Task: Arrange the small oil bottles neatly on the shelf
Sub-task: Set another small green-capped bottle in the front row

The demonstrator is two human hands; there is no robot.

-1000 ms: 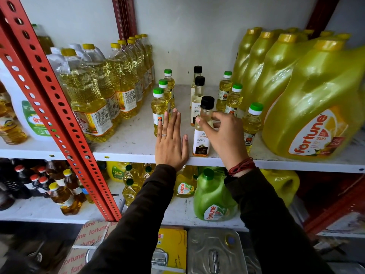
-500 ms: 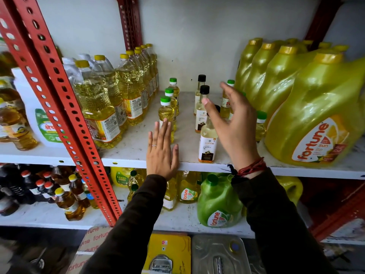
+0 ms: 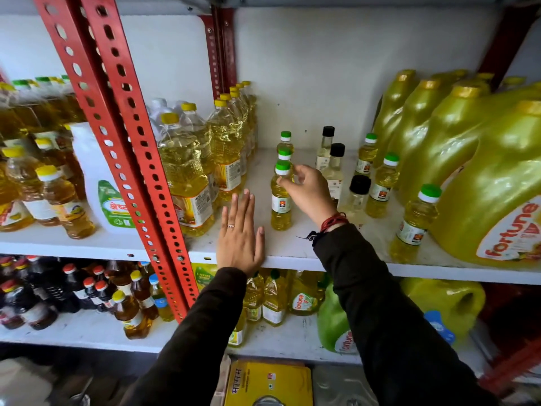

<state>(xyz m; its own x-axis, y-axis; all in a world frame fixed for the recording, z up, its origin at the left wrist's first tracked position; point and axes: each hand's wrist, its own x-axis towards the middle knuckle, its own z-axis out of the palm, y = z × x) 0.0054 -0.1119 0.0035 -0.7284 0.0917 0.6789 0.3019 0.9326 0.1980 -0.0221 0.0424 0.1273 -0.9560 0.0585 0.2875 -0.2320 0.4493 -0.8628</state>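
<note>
Small oil bottles stand in three rows on the white shelf (image 3: 295, 253). The left row has green-capped yellow bottles; my right hand (image 3: 307, 190) pinches the neck of the front one (image 3: 280, 200). The middle row holds black-capped bottles, the nearest (image 3: 357, 194) just right of my wrist. More green-capped bottles stand to the right, one (image 3: 414, 224) close to the front edge. My left hand (image 3: 240, 235) lies flat on the shelf edge, fingers extended, holding nothing.
Tall yellow-capped oil bottles (image 3: 187, 177) crowd the left beside a red perforated upright (image 3: 140, 159). Large Fortune oil jugs (image 3: 491, 183) fill the right. The lower shelf carries dark bottles (image 3: 44, 294), small oil bottles and a green jug (image 3: 333, 326).
My right hand left the black-capped bottle, swung across to the left row and took hold of the front green-capped bottle. The left hand stayed flat on the shelf. The view shifted left.
</note>
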